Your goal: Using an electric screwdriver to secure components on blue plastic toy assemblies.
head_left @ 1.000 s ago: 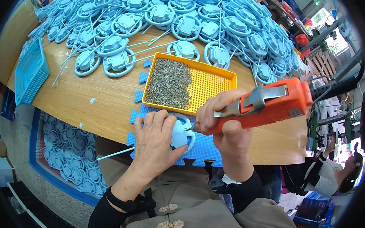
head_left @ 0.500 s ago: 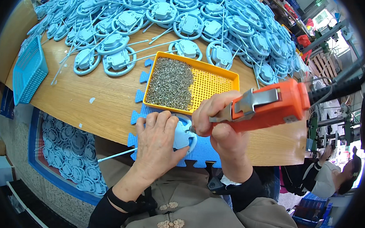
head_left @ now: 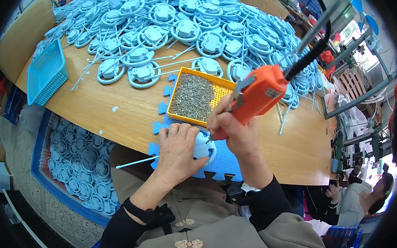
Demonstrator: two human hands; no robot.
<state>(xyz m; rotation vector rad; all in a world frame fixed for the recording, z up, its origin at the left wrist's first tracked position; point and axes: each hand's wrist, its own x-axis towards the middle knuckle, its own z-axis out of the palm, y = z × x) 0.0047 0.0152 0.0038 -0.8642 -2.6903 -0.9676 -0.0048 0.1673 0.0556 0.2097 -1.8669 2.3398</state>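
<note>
My left hand (head_left: 177, 154) lies over a light-blue round plastic part (head_left: 202, 147) with a thin rod, pressing it on the blue foam mat (head_left: 227, 163). The rod sticks out to the left of my wrist. In my right hand (head_left: 242, 137) is an orange electric screwdriver (head_left: 259, 95), fingers wrapped round its lower body. It leans to the upper right, with its tip down at the part's right side. Whether the tip touches a screw is too small to tell. Just beyond, a yellow tray (head_left: 225, 82) holds a heap of small metal screws (head_left: 192, 96).
A large pile of similar light-blue parts (head_left: 185, 30) covers the table's far side. A blue basket (head_left: 48, 73) stands at the left edge. More parts fill a crate (head_left: 81, 171) below the table. A cable (head_left: 310, 55) rises from the screwdriver. Another person (head_left: 358, 199) is at right.
The screwdriver has swung from nearly level to a steeper upright tilt, its tip now down at the part. My left hand keeps its hold. The whole view has shifted slightly.
</note>
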